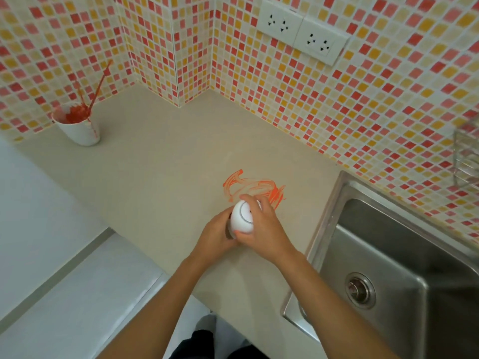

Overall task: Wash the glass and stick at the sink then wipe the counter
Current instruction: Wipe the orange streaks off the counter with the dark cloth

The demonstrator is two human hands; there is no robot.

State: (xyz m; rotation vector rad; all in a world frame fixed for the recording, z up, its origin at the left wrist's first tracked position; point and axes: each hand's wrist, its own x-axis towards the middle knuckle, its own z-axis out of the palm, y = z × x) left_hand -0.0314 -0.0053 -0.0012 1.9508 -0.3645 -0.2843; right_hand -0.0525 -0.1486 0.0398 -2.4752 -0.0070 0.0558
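While leaning in the glass, stick seemingly tilts up-right.

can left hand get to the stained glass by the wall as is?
Probably not yet. The left hand grips the white round-capped bottle together with the right hand. The red-stained glass stands far left; bare beige counter lies between.
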